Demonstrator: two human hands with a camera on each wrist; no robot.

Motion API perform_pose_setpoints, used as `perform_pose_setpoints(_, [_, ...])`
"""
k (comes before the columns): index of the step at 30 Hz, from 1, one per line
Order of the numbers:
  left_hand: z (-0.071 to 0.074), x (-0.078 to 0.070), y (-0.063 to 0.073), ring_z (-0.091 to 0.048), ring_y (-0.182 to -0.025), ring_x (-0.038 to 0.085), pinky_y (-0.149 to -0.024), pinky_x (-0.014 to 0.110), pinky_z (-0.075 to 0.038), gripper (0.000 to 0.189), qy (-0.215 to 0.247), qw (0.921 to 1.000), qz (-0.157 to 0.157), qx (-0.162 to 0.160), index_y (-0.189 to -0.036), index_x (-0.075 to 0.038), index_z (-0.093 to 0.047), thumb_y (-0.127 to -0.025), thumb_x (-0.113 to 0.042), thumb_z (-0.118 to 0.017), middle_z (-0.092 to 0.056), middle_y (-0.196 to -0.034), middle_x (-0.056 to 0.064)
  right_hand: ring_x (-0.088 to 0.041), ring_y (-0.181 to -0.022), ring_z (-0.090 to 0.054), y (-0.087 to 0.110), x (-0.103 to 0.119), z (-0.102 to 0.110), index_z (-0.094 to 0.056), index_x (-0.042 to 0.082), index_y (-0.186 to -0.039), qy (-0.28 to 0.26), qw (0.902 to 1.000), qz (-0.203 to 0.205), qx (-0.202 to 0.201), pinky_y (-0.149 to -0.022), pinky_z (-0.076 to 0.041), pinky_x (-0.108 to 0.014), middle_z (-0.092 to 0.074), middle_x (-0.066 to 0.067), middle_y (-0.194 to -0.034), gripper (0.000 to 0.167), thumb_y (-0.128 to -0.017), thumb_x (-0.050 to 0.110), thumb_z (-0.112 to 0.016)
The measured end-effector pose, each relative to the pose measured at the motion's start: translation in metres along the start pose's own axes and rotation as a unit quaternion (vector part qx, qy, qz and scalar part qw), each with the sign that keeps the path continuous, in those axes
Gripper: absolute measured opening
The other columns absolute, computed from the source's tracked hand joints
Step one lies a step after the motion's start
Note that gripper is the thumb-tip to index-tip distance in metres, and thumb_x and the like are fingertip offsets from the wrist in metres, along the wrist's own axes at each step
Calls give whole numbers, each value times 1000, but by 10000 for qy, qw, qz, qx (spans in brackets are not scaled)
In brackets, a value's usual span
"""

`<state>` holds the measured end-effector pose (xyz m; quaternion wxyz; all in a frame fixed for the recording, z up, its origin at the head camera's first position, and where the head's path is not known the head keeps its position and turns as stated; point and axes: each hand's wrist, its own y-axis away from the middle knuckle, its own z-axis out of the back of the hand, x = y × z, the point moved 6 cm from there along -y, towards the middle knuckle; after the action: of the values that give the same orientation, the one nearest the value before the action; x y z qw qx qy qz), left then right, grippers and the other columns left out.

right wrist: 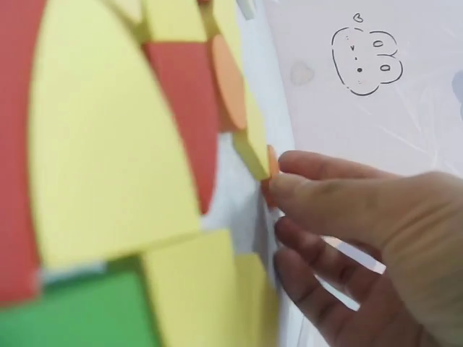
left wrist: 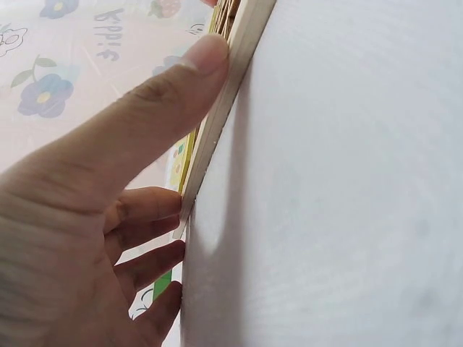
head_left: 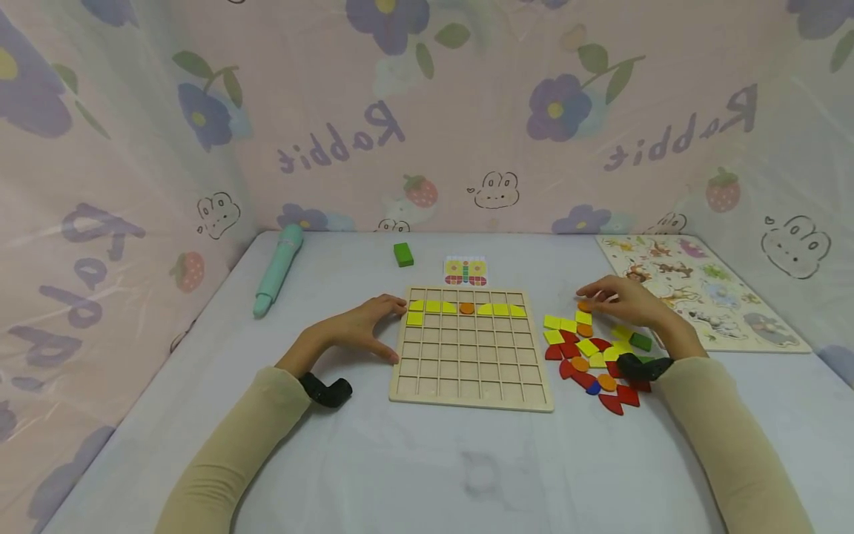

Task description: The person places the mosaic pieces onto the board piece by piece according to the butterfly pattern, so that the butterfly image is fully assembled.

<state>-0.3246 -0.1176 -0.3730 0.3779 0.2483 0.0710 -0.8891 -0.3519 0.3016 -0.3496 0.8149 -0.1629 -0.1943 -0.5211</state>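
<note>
A wooden grid board (head_left: 471,405) lies flat, with several yellow pieces and one orange disc in its second row. Below that row's left end sits a yellow square (head_left: 414,319). My left hand (head_left: 363,324) rests against the board's left side, thumb and fingers spread along its edge (left wrist: 217,119). To the right of the board, my right hand (head_left: 623,300) pinches an orange disc (right wrist: 272,163) between thumb and index finger, at the far end of a loose pile. Yellow squares (head_left: 553,322), red pieces (head_left: 611,403) and orange discs (head_left: 606,383) make up much of that pile.
Behind the board lies a small butterfly pattern card (head_left: 465,271), with a green block (head_left: 403,254) to its left. A mint-green cylindrical object (head_left: 279,271) is at the back left. An animal picture board (head_left: 694,289) lies at the right, behind my right hand.
</note>
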Motion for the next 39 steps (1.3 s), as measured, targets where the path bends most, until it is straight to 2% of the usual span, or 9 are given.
perform_pose_setpoints(3, [0, 0, 0, -22, -138, 26, -113, 43, -19, 85, 24, 10000, 23, 6, -136, -7, -42, -69, -43, -80, -32, -146, 9, -29, -94, -55, 2, -4, -3, -64, 0, -115, 8, 9999, 98, 107, -81, -47, -35, -61, -16, -108, 28, -88, 7, -63])
perform_pose_setpoints(6, [0, 1, 0, -21, -139, 26, -113, 43, -18, 85, 18, 10000, 19, -1, -136, -7, -42, -69, -43, -80, -32, -146, 8, -30, -94, -55, 1, -8, -5, -64, -1, -113, 78, 9999, -10, 92, -83, -48, -42, -61, -17, -106, 26, -88, 8, -63])
perform_pose_setpoints(9, [-1, 2, -1, -21, -139, 25, -113, 44, -18, 84, 15, 10000, 16, -13, -135, -8, -42, -69, -44, -79, -32, -146, 7, -31, -95, -56, -2, -10, -4, -64, -1, -112, 35, 9996, -269, 46, -83, -48, -44, -63, -16, -106, 29, -89, 16, -63])
perform_pose_setpoints(12, [-1, 2, 0, -19, -140, 27, -114, 44, -17, 83, 18, 10000, 43, -18, -135, -9, -43, -69, -44, -80, -31, -147, 7, -30, -96, -57, -9, -3, -4, -63, 1, -114, -69, 9990, -449, -46, -83, -48, -43, -64, -16, -107, 36, -90, 27, -63])
perform_pose_setpoints(15, [-1, 2, 0, -19, -140, 27, -114, 44, -17, 82, 8, 10000, 83, -25, -134, -9, -43, -69, -43, -80, -31, -147, 7, -28, -93, -58, -21, 22, -6, -64, 3, -113, -204, 9991, -216, -317, -79, -49, -37, -65, -14, -103, 38, -88, 32, -64])
perform_pose_setpoints(20, [0, 1, 0, -21, -139, 26, -113, 44, -19, 84, 6, 9999, 137, -36, -135, -10, -42, -69, -45, -80, -31, -147, 7, -20, -81, -59, -48, 79, -18, -67, 8, -108, -459, 9962, 439, -603, -70, -49, -29, -66, -7, -93, 30, -86, 28, -68])
perform_pose_setpoints(28, [-1, 0, -1, -22, -139, 25, -113, 43, -20, 85, -45, 9999, 118, 2, -136, -9, -42, -69, -45, -79, -31, -147, 7, -15, -76, -59, -77, 155, -59, -69, 7, -101, -995, 9849, 1365, -370, -68, -51, -27, -66, -2, -87, 23, -81, 19, -73])
perform_pose_setpoints(35, [-1, 2, -2, -22, -138, 26, -113, 43, -20, 85, -6, 9999, 144, 41, -136, -9, -41, -70, -45, -79, -30, -147, 8, -14, -76, -61, -90, 192, -97, -69, 4, -97, -820, 9753, 2053, 0, -67, -53, -26, -67, -4, -89, 18, -82, 14, -71])
perform_pose_setpoints(39, [-1, 3, -1, -22, -138, 25, -113, 43, -20, 84, -4, 9998, 198, 62, -136, -9, -41, -70, -46, -79, -30, -147, 8, -14, -78, -60, -95, 199, -110, -69, 3, -97, -684, 9759, 2065, 185, -69, -52, -26, -67, -4, -90, 20, -82, 15, -71])
